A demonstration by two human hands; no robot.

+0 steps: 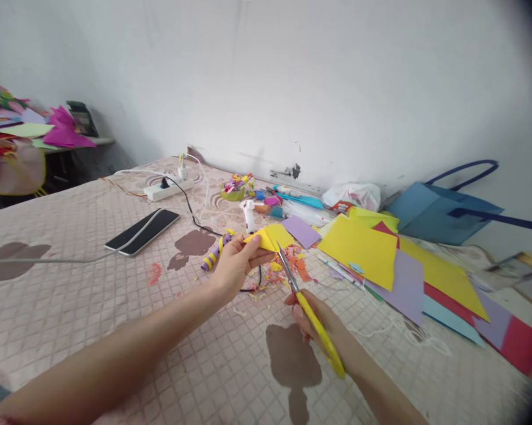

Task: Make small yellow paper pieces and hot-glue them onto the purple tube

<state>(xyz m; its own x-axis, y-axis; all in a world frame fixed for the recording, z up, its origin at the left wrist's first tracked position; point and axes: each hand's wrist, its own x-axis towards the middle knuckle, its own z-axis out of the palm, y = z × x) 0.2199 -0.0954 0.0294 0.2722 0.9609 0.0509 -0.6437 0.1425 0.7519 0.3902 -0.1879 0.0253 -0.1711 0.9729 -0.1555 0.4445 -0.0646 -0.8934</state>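
Note:
In my left hand (242, 258) is a small folded piece of yellow paper (262, 240), pinched between thumb and fingers. My right hand (321, 321) grips a pair of scissors with yellow handles (314, 321), whose metal blades point up and away from me. Their tips touch or overlap the right edge of the yellow paper; whether they cut into it I cannot tell. Below and behind the paper lie scattered orange, yellow and pink paper scraps (299, 268). A purple and yellow striped paper roll (215, 254) rests just left of my left hand.
A white glue gun (249, 213) stands beyond my hands. Stacked coloured sheets (363, 248) and a blue bag (443, 209) lie to the right. On the left are a tablet-like black device (142, 233) with a cable across it and a white power strip (168, 189). A wall closes the back.

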